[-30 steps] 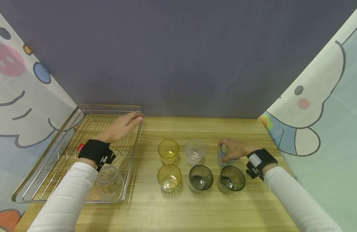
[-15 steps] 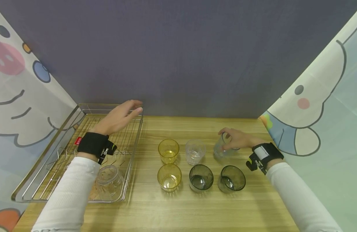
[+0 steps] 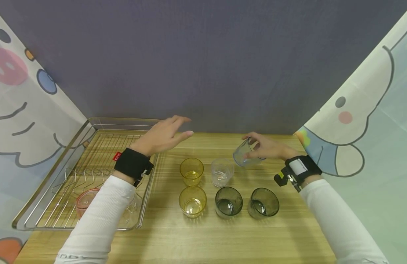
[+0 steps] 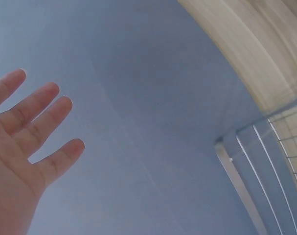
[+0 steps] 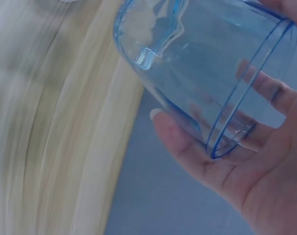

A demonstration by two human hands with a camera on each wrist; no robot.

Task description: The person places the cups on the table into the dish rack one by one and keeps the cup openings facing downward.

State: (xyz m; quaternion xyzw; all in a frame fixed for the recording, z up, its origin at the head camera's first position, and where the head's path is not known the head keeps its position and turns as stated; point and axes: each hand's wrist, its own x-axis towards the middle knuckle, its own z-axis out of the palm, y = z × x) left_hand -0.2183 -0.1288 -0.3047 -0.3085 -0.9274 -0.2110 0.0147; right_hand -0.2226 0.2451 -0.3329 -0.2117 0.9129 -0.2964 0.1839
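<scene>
My right hand [image 3: 267, 147] grips a pale blue glass [image 3: 242, 153] near its rim, tilted above the back right of the table. In the right wrist view, the thumb and fingers wrap the rim end of this blue glass [image 5: 187, 63]. My left hand [image 3: 163, 135] is held out over the back right corner of the rack, holding nothing; the left wrist view shows its fingers [image 4: 50, 122] spread and nearly straight. Below and between the hands stand a clear glass [image 3: 222, 172], two yellow glasses [image 3: 191, 172] and two dark grey glasses [image 3: 228, 202].
A wire dish rack [image 3: 142, 205] takes up the table's left side. Inside it sit a pink glass [image 3: 84, 201] and a clear glass [image 3: 130, 216], both partly behind my left sleeve. A dark grey panel [image 3: 203, 73] closes off the back of the wooden table [image 3: 203, 242].
My right hand has raised the blue glass from its place behind the dark glass, moving it back and left. My left hand has moved right, uncovering the pink glass.
</scene>
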